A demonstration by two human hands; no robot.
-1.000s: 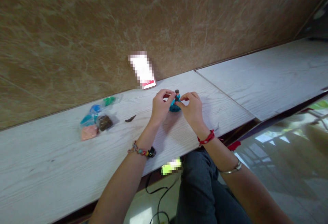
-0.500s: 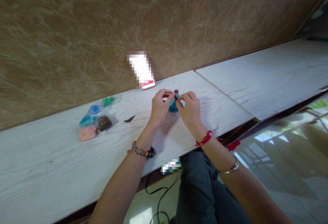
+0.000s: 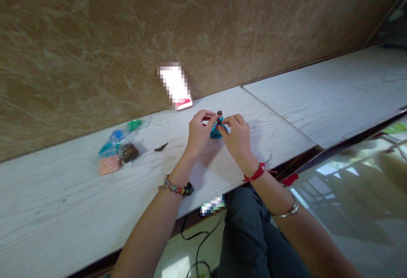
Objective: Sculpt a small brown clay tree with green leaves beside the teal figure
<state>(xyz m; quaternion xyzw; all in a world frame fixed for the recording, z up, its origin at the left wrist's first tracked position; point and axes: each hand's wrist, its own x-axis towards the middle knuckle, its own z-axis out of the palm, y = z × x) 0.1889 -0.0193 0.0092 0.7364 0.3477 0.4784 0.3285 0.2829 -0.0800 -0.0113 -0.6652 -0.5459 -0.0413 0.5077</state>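
A small clay figurine (image 3: 216, 132) with a blue-teal skirt and a dark brown head stands upright on the white wood-grain bench. My left hand (image 3: 200, 130) pinches it from the left, thumb and forefinger at its upper body. From the right, my right hand (image 3: 237, 136) has thumb and fingertips closed on the same upper part, where dark brown material shows. The fingertips partly hide the figurine's middle. Left of my hands lies a thin, pointed strip of dark brown clay (image 3: 161, 147), touched by neither hand.
Bagged clay lies at the left: brown (image 3: 129, 153), peach (image 3: 110, 165), blue (image 3: 117, 134) and green (image 3: 134, 125). A phone (image 3: 184, 102) with a blurred screen leans against the marble wall. The bench's front edge runs above my legs (image 3: 244, 227); a black cable (image 3: 197, 248) hangs below.
Both hands stay at the figurine, shifting very slightly to the right with it. The dark clay strip and the bags have not moved.
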